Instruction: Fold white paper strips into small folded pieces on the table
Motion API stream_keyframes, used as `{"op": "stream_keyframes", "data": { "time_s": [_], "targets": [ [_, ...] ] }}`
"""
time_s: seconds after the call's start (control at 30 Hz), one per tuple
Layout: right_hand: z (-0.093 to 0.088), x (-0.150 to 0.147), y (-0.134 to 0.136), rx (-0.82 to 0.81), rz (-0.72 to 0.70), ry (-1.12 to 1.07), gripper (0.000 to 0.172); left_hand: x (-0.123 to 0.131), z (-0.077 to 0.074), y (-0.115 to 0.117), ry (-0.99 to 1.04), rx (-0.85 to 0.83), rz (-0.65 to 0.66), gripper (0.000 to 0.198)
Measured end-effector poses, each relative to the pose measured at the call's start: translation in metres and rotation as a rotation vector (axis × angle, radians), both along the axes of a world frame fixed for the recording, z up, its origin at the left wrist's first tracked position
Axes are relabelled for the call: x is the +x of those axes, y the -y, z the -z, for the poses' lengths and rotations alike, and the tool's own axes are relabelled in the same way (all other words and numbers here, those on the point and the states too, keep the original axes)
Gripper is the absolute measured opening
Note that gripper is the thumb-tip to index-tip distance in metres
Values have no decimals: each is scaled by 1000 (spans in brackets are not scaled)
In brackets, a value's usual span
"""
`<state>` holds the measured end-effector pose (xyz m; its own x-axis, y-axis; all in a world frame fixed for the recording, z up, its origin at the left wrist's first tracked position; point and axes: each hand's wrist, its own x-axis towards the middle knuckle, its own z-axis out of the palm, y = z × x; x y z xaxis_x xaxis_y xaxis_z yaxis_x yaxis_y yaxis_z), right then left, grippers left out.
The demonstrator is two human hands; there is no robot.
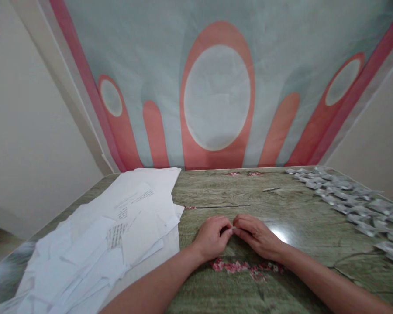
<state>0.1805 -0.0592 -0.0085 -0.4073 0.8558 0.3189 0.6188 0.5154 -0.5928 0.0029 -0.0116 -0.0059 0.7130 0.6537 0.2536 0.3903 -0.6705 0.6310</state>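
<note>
My left hand [213,237] and my right hand [258,235] meet over the middle of the table. Both are closed, with thumbs and fingers pinched together around a small piece of white paper [233,228]. Only a bit of the paper shows between the fingertips; the rest is hidden. Left of my left hand lies a loose pile of white paper pieces [85,248], some with printed text, on top of larger white sheets [157,176]. Far to the right of my right hand, several small folded paper pieces [339,192] lie in slanting rows.
The table [216,187] has a green wood-grain top with pink flower patterns [239,267]. Behind its far edge hangs a backdrop [216,98] with pink arch and oval shapes. Plain pale walls [46,109] stand at both sides. A light reflects off the tabletop beside my right hand.
</note>
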Motion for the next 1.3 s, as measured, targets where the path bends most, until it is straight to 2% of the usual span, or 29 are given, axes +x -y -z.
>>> {"op": "stream_keyframes", "data": {
  "time_s": [0.3,0.5,0.73,0.97,1.1,1.3],
  "targets": [
    [9,-1,-4,-59,107,-143,28,1,3,-1,60,-107,-44,24],
    [7,-1,-4,-110,77,-173,27,0,7,-2,81,-98,-95,21],
    [5,3,-3,-49,33,-130,25,0,4,0,57,-48,-69,19],
    [9,4,-6,-7,129,-188,23,2,7,-4,243,-194,-147,17],
    [13,5,-8,-19,120,-203,22,2,10,-7,282,-248,-157,17],
    [13,3,-6,-10,84,-211,19,0,5,-5,244,-164,-136,14]
  ]
}}
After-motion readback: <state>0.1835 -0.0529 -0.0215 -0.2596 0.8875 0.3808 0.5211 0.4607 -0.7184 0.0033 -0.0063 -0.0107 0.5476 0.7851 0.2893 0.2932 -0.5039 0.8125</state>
